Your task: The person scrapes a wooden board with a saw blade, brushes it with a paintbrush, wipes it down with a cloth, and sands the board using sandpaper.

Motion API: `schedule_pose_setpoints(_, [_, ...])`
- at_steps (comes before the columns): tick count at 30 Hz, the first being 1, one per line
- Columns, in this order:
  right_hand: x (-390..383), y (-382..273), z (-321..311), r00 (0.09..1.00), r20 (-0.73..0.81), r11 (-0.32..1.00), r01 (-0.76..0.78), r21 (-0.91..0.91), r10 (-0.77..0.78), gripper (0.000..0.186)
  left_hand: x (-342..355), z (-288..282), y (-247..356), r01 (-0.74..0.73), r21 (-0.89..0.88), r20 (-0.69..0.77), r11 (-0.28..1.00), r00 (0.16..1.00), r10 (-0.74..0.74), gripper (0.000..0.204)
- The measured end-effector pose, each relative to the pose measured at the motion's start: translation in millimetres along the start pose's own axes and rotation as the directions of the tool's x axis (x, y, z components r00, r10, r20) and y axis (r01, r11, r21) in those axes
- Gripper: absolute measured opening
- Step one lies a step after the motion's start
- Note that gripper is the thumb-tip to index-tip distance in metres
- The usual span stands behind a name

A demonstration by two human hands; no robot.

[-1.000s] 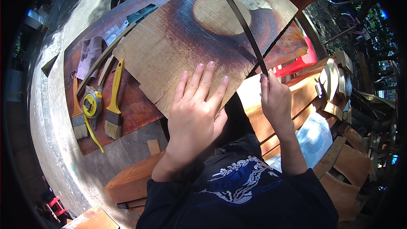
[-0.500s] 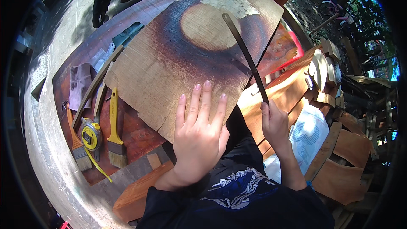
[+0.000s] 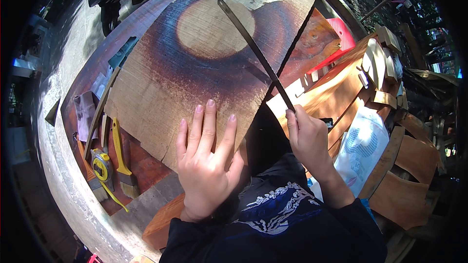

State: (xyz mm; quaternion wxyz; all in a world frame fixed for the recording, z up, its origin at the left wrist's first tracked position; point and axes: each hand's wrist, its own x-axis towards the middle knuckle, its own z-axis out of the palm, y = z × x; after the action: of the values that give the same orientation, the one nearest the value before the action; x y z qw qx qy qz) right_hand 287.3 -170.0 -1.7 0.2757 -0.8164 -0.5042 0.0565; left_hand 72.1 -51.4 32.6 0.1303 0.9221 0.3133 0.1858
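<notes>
Wooden flat board with a dark burnt ring (image 3: 204, 63), left hand (image 3: 207, 165) open and pressed flat on it, right hand (image 3: 307, 139) gripping a long thin metal blade (image 3: 256, 53) laid across the board.

Bright sunlight falls on a pale concrete floor (image 3: 58, 165) along the left edge. At the right edge – stacked curved wooden pieces (image 3: 404, 160) and dark foliage (image 3: 404, 0).

Outdoor woodworking yard; cut wooden pieces (image 3: 385, 53) stacked about; tape measure (image 3: 101, 164), brush (image 3: 123, 163) on bench.
</notes>
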Motion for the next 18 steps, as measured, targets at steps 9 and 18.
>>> schedule_pose_setpoints(9, [-15,18,-13,0.995,0.078,0.997,0.061,-0.056,-0.057,0.023,-1,1,7,0.033,0.001,0.006,0.999,0.999,-0.033,0.057])
schedule_pose_setpoints(18, [7,23,-18,0.985,0.138,0.991,0.116,-0.065,-0.106,0.023,5,8,10,0.047,0.048,-0.016,0.998,0.999,-0.046,0.066])
